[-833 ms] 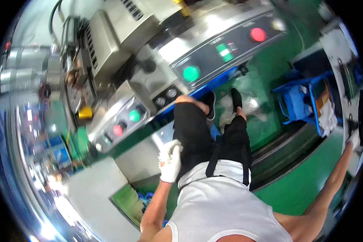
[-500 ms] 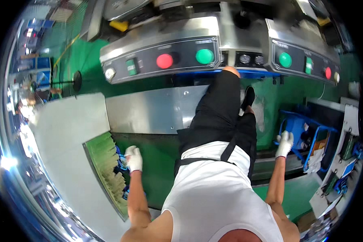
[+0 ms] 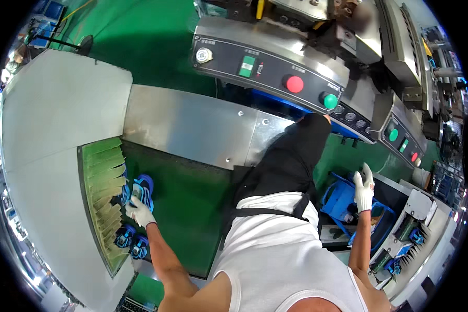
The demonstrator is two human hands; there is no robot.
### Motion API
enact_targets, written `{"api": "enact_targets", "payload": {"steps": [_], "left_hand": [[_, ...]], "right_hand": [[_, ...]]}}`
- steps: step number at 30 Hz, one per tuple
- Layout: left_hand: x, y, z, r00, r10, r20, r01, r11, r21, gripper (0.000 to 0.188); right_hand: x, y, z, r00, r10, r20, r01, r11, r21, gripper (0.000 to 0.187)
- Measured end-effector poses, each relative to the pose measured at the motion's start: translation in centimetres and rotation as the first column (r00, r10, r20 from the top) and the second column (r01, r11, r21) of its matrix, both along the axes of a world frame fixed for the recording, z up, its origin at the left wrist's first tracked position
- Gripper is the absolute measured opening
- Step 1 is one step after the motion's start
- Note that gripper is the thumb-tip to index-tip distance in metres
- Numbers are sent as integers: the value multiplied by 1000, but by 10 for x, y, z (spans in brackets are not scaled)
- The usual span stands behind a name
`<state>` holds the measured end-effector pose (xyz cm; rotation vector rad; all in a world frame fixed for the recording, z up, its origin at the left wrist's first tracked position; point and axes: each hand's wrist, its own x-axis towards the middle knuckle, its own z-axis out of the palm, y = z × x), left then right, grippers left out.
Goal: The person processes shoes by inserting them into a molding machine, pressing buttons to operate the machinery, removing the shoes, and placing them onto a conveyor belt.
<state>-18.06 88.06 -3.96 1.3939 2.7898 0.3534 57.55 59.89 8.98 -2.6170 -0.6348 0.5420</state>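
My left hand (image 3: pixel 139 212), in a white glove, is at a blue shoe (image 3: pixel 146 188) on the green conveyor belt (image 3: pixel 187 208), its fingers closed at the shoe's opening. Part of the grip is hidden by the glove. Another blue shoe (image 3: pixel 124 193) sits just behind it, half under the strip curtain (image 3: pixel 101 187). Nearer to me, a pair of blue shoes (image 3: pixel 132 242) stands by the same strips. My right hand (image 3: pixel 364 191), also gloved, hangs out to the right above a blue metal-framed cart (image 3: pixel 338 200). Its fingers are apart and nothing is in them.
Ahead stands a machine with a sloped control panel (image 3: pixel 270 70) bearing red and green buttons. A steel plate (image 3: pixel 190 122) borders the belt's far side. The grey-white housing (image 3: pixel 41 197) is at left. On the right, a rack (image 3: pixel 400 249) holds more blue shoes.
My view and body have turned rightward. My left hand has reached the shoe beside the strip curtain. My right hand stays out to the side, with its fingers now spread upward.
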Motion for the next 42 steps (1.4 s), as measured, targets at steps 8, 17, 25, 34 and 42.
{"api": "enact_targets", "payload": {"steps": [8, 17, 25, 34, 42], "left_hand": [[171, 42, 94, 761, -590, 270, 558, 807, 194, 27], [421, 98, 206, -339, -915, 217, 853, -202, 481, 43], [592, 239, 302, -327, -933, -147, 722, -348, 598, 47], [757, 447, 204, 287, -953, -99, 953, 273, 133, 89], [776, 476, 263, 171, -976, -133, 985, 169, 22, 76]], "right_hand": [[-153, 213, 75, 660, 701, -271, -577, 704, 415, 72], [-183, 253, 40, 785, 610, 106, -546, 602, 582, 62], [-118, 111, 43, 444, 331, -833, 442, 727, 525, 72], [-120, 74, 30, 402, 474, -783, 684, 413, 601, 99], [-117, 77, 44, 325, 473, -819, 814, 301, 496, 87]]}}
